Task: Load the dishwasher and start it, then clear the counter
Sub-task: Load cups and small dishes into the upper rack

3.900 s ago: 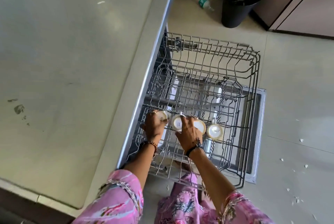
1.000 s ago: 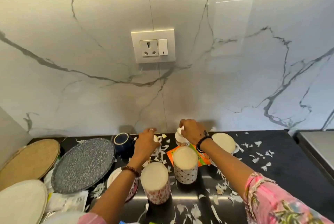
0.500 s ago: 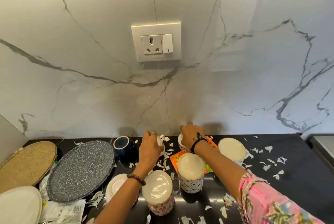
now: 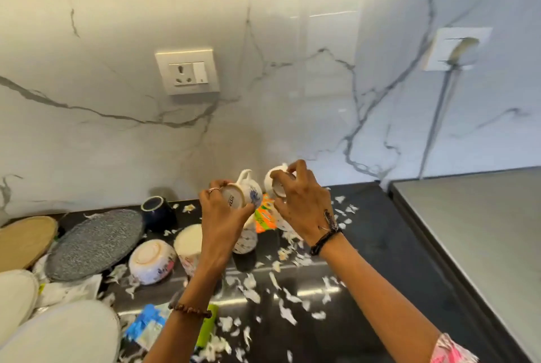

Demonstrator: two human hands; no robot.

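The left hand (image 4: pixel 225 217) is gripping a white teacup with a blue motif (image 4: pixel 244 194), fingers curled round its base, handle pointing up. The right hand (image 4: pixel 303 204) is clamping a second white cup (image 4: pixel 273 184), fingers curled over its foot ring; most of that cup is hidden behind the hand. Both cups are being held tipped on their sides in the air above the black counter (image 4: pixel 380 260), near the marble backsplash (image 4: pixel 263 99), close together but not visibly touching.

Below the hands, more dishes are waiting: an upturned patterned bowl (image 4: pixel 150 261), a tall patterned tumbler (image 4: pixel 188 244) partly behind the left forearm, a dark blue cup (image 4: pixel 156 212), a speckled grey plate (image 4: pixel 95 241) and a woven mat (image 4: pixel 25 238). White scraps (image 4: pixel 281 304) and an orange wrapper (image 4: pixel 265 216) are littering the surface. The dishwasher is not in view.

Judgement: loading is partly done at most, and counter clearing has not begun.

Risks:
- The two cups are being carried close together; a knock could chip a rim or handle.
- Each grip is on smooth glazed ceramic, so a cup could slip and fall onto the tumblers beneath.
- Scraps clinging to the cups could end up in the dishwasher.
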